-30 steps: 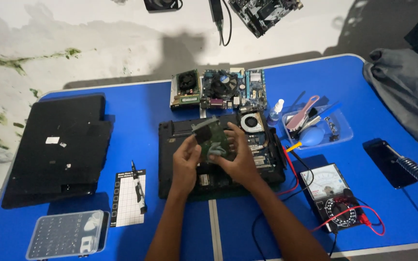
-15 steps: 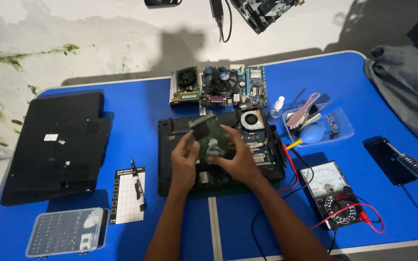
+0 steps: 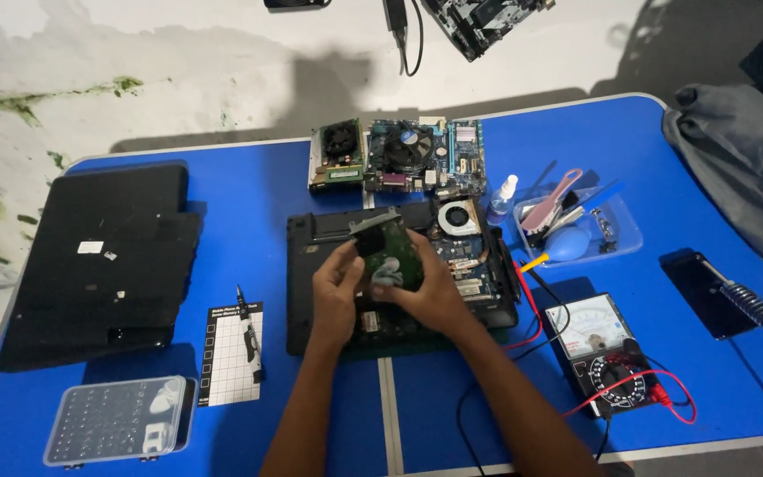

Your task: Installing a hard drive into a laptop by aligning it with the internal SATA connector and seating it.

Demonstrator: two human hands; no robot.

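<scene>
Head view: both hands meet above the opened black laptop base (image 3: 311,291) in the middle of the blue folding surface (image 3: 249,177). The left hand (image 3: 336,296) and the right hand (image 3: 430,296) hold between them a small rectangular hard drive with a green circuit board on its face (image 3: 388,252), tilted up off the laptop; each grip is pinched on an edge of the drive, left fingers on its left side, right fingers wrapped round its right side and lower edge.

At the far right of the laptop base a round cooling fan (image 3: 459,216) lies exposed. Right of it, a clear plastic tray (image 3: 624,231) holds a pink-handled tool, a blue rubber blower and what look like small metal tools, too small to tell apart. A small white bottle (image 3: 502,198) stands just left of the tray.

Near left, a clear lidded case of screwdriver bits (image 3: 117,420) sits closed, with rows of bits inside. Just right of it a white gridded mat (image 3: 227,353) carries a black screwdriver (image 3: 249,336). Near right stands an analogue multimeter with red and black leads (image 3: 598,349).
</scene>
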